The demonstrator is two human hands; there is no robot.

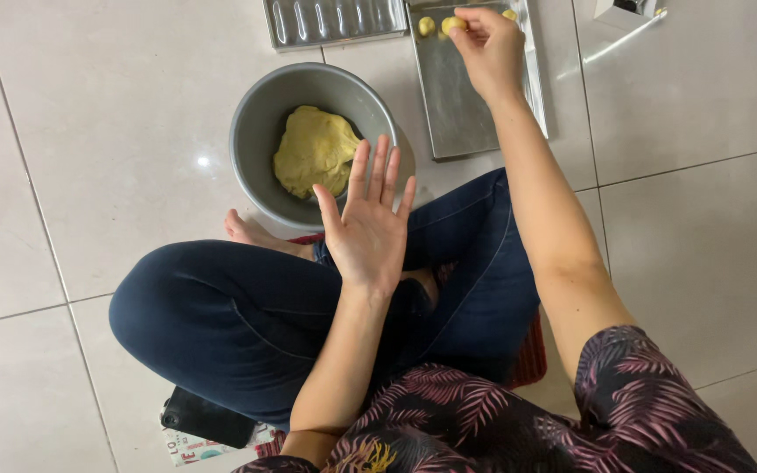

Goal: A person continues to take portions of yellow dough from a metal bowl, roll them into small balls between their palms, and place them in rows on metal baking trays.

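My right hand (490, 48) reaches out over a flat metal baking tray (462, 105) and pinches a small yellow dough ball (453, 24) at its far end. Another small dough ball (427, 26) lies on the tray just left of it. My left hand (368, 223) is held up flat, palm open and fingers spread, holding nothing, just in front of a grey metal bowl (256, 114). Inside the bowl sits a lump of yellow dough (315, 151). I sit cross-legged on the floor in dark blue jeans.
A ribbed metal mould tray (333, 19) lies at the top, left of the baking tray. A white object (626, 10) sits at the top right. A dark phone (206, 418) rests on printed paper by my left knee. The floor is pale tile.
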